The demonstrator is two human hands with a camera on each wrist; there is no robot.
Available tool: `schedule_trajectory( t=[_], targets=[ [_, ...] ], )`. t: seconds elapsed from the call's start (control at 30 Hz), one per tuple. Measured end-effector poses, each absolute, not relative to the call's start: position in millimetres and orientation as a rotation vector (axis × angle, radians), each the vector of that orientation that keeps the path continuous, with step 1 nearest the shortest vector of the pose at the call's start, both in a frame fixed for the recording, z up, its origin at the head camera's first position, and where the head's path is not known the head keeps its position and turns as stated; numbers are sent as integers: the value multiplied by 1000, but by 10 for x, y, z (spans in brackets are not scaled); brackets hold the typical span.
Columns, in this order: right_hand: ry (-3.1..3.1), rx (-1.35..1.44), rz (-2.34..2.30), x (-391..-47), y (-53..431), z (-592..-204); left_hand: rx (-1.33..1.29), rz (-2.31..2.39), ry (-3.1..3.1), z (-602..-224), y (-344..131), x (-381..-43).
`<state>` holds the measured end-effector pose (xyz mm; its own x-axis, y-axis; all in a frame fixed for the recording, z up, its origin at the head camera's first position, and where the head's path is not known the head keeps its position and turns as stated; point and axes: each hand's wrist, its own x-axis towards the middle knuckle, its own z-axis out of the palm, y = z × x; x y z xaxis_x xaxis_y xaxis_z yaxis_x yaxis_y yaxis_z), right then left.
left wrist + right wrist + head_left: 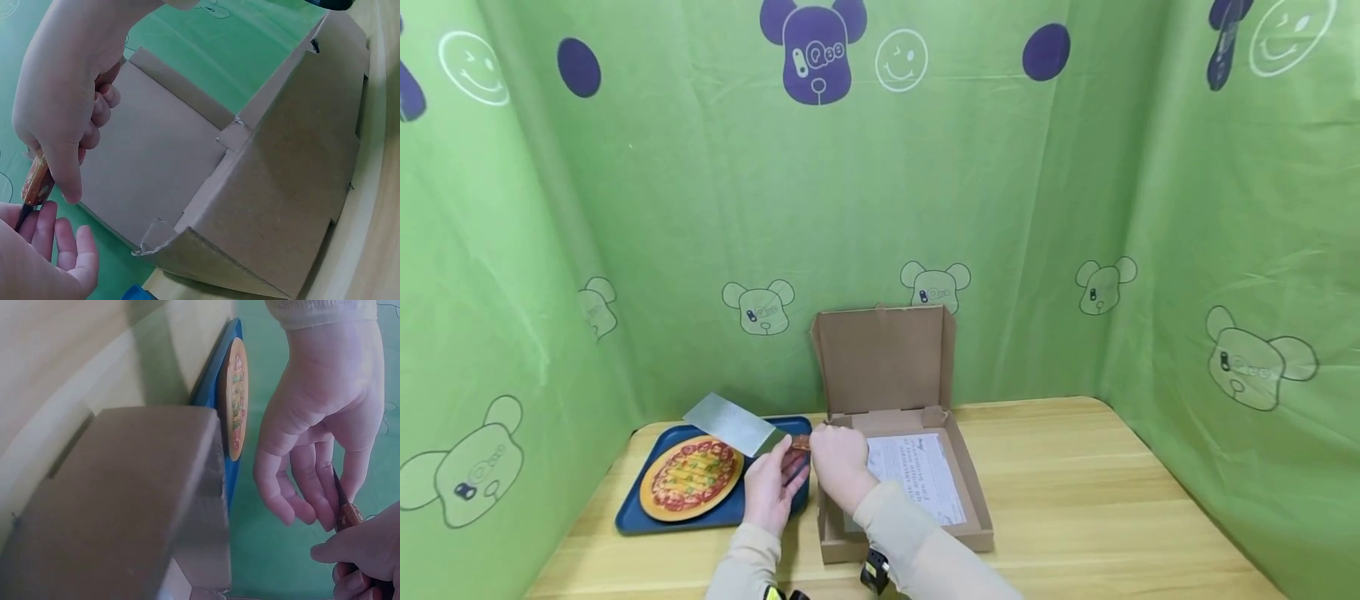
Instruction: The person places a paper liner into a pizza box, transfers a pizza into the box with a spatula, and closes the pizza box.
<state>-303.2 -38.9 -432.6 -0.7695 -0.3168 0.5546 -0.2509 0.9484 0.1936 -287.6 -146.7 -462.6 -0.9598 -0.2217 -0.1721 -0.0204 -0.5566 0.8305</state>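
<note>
A spatula with a wide flat metal blade (pixel 718 418) and a brown wooden handle (pixel 39 181) is held up near the blue tray's right side. My right hand (pixel 841 462) grips its handle, fingers wrapped round it. At the thin dark neck, my left hand (pixel 767 492) pinches the spatula between thumb and fingers, its other fingers loosely bent. The blade slants up to the left, overlapping the far edge of a round pizza (pixel 691 477) in the head view; I cannot tell its height above it. Both wrist views show the handle and neck but not the blade.
The pizza lies on a blue tray (pixel 634 521) at the left of the wooden table (pixel 1075 500). Right of it stands an open cardboard pizza box (pixel 973 500), lid (pixel 883 358) upright, with a printed paper (pixel 925 475) inside. Green curtains (pixel 1000 208) enclose the table.
</note>
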Motion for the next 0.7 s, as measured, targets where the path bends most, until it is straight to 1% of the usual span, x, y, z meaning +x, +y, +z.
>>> schedule_trajectory(
  t=[0.33, 0.5, 0.7],
  targets=[
    [-2494, 360, -166, -3130, -374, -4225, 328, -2693, -1526, -4516, -1505, -2849],
    [-2522, 368, -140, -3169, -330, -4161, 285, -2657, -1650, -4470, -1605, -2778],
    [-2581, 360, -118, -3198, -219, -4070, 303, -2565, -1768, -4452, -1782, -2655]
  ],
)
